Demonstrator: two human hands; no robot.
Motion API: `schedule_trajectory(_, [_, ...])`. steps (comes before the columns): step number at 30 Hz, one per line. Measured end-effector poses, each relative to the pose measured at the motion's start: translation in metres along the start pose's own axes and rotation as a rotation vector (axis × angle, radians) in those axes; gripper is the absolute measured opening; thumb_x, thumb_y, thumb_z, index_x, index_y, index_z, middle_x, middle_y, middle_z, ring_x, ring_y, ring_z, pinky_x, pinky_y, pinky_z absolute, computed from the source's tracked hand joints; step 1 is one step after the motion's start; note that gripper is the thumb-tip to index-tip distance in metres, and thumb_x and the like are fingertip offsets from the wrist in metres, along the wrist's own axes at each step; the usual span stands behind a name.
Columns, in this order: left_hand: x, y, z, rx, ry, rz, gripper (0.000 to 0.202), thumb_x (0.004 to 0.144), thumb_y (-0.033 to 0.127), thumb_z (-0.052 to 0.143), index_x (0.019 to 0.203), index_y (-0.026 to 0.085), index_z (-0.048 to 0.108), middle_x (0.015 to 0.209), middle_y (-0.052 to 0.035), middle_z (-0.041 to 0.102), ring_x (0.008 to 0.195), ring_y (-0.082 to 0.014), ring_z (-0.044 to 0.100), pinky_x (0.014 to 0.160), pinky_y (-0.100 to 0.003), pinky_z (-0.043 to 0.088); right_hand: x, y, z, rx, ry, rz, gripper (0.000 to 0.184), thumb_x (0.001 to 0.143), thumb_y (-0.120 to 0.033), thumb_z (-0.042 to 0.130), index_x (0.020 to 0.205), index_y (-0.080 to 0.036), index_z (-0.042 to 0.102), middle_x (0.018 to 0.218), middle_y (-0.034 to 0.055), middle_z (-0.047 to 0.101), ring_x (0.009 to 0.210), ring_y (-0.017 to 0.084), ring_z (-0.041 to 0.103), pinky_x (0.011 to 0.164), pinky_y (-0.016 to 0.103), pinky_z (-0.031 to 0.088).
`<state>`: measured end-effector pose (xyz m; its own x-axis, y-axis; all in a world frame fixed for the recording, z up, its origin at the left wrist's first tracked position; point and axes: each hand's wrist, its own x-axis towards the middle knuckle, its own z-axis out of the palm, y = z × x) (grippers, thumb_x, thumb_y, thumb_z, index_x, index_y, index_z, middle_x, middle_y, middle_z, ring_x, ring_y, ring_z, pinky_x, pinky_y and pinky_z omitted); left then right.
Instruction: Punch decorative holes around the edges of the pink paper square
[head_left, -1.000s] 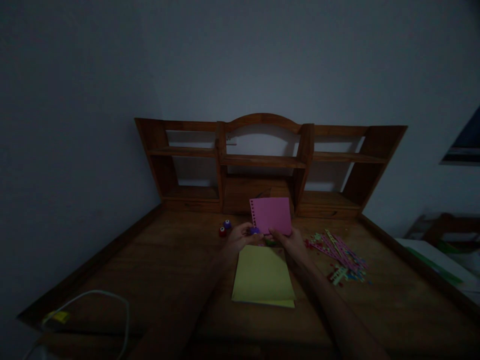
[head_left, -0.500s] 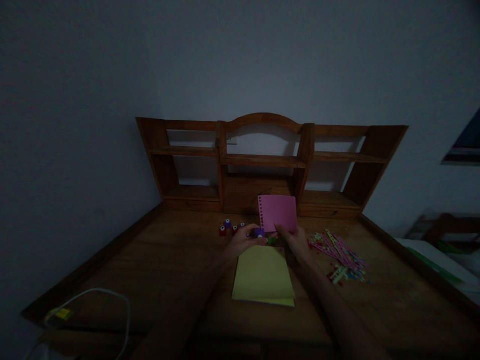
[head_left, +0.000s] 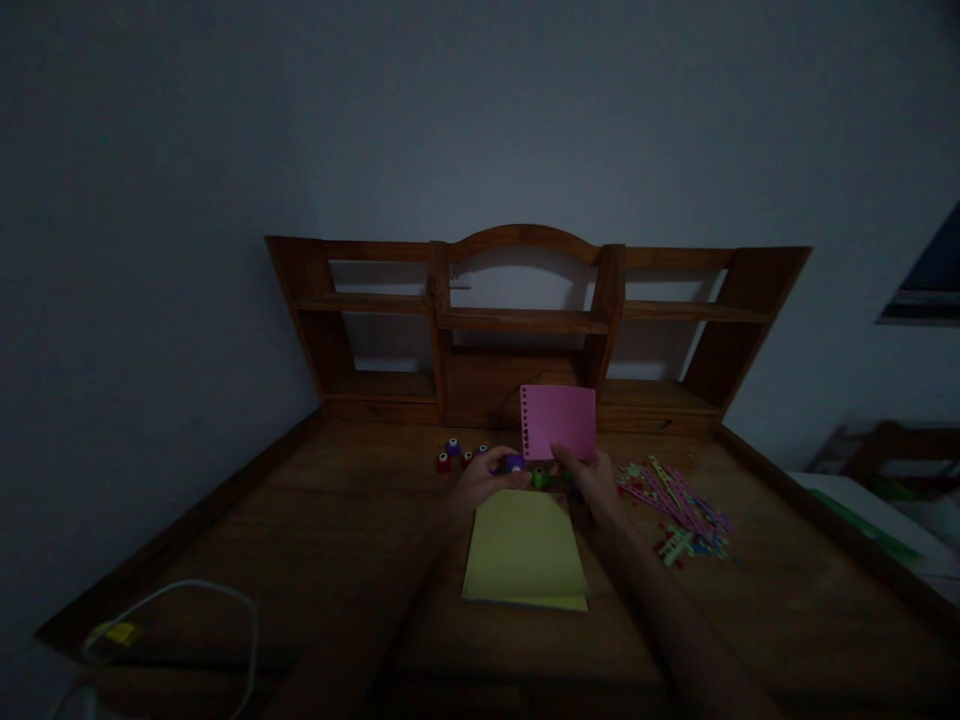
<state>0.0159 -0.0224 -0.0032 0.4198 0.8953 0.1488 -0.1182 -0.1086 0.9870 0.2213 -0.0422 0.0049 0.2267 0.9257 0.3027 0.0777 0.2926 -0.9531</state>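
Observation:
My right hand (head_left: pixel 589 480) is closed on the lower edge of a pink paper sheet (head_left: pixel 562 420), thumb in front. The sheet stands nearly upright and has a row of holes down its left edge. My left hand (head_left: pixel 480 482) grips a small purple paper punch (head_left: pixel 515 463) just beside the sheet's lower left corner. Whether the punch touches the paper I cannot tell. A green punch (head_left: pixel 540 478) shows between my hands. Below them lies a stack of yellow paper (head_left: pixel 525 550). Several red and purple punches, one of them a red punch (head_left: pixel 444 463), stand left of my left hand.
To the right lies a pile of pink strips and small colourful pieces (head_left: pixel 682 505). A wooden shelf unit (head_left: pixel 525 320) stands along the back of the wooden desk (head_left: pixel 337 520). A white cable (head_left: pixel 251 610) loops at the front left. The room is dim.
The pink sheet has risen slightly and shifted a little right of the purple punch. The green punch now shows more clearly between my hands. Both hands keep their grip.

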Motion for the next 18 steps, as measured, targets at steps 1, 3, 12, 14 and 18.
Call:
schedule_trajectory(1, [0.000, 0.000, 0.000, -0.021, 0.019, 0.013, 0.040, 0.065, 0.035, 0.082, 0.097, 0.018, 0.066, 0.089, -0.0061, 0.069, 0.075, -0.0190, 0.065, 0.066, -0.029, 0.049, 0.000, 0.000, -0.001, -0.010, 0.001, 0.002, 0.041, 0.071, -0.052, 0.074, 0.055, -0.015, 0.067, 0.056, 0.0077, 0.067, 0.050, 0.017, 0.061, 0.052, 0.025, 0.047])
schedule_trajectory(3, [0.002, 0.000, -0.002, -0.070, 0.088, 0.046, 0.040, 0.066, 0.035, 0.081, 0.098, 0.018, 0.066, 0.092, -0.0063, 0.069, 0.076, -0.0180, 0.065, 0.066, -0.027, 0.050, 0.000, 0.000, -0.002, -0.018, 0.009, 0.009, 0.041, 0.072, -0.051, 0.074, 0.054, -0.015, 0.067, 0.056, 0.0075, 0.067, 0.050, 0.016, 0.061, 0.053, 0.025, 0.047])
schedule_trajectory(12, [0.015, -0.009, -0.018, -0.426, 0.224, 0.109, 0.034, 0.072, 0.035, 0.078, 0.098, 0.016, 0.069, 0.105, -0.0095, 0.069, 0.086, -0.0194, 0.067, 0.079, -0.029, 0.054, -0.001, 0.000, 0.003, 0.249, -0.023, 0.138, 0.030, 0.073, -0.044, 0.074, 0.076, -0.015, 0.072, 0.073, 0.0099, 0.074, 0.064, 0.021, 0.070, 0.063, 0.030, 0.057])
schedule_trajectory(14, [0.015, -0.009, -0.019, -0.441, 0.197, 0.107, 0.032, 0.074, 0.035, 0.077, 0.098, 0.016, 0.070, 0.110, -0.0104, 0.068, 0.090, -0.0205, 0.067, 0.082, -0.030, 0.054, 0.000, 0.002, 0.005, 0.362, -0.022, 0.176, 0.028, 0.073, -0.039, 0.076, 0.086, -0.015, 0.071, 0.082, 0.0107, 0.076, 0.073, 0.024, 0.072, 0.069, 0.033, 0.060])
schedule_trajectory(18, [0.012, -0.005, -0.016, -0.382, 0.127, 0.096, 0.036, 0.077, 0.034, 0.074, 0.110, 0.018, 0.070, 0.121, -0.0115, 0.065, 0.098, -0.0218, 0.065, 0.085, -0.031, 0.053, 0.002, 0.003, 0.010, 0.469, -0.047, 0.208, 0.023, 0.072, -0.031, 0.077, 0.088, -0.015, 0.071, 0.094, 0.0115, 0.075, 0.088, 0.026, 0.072, 0.080, 0.032, 0.060])
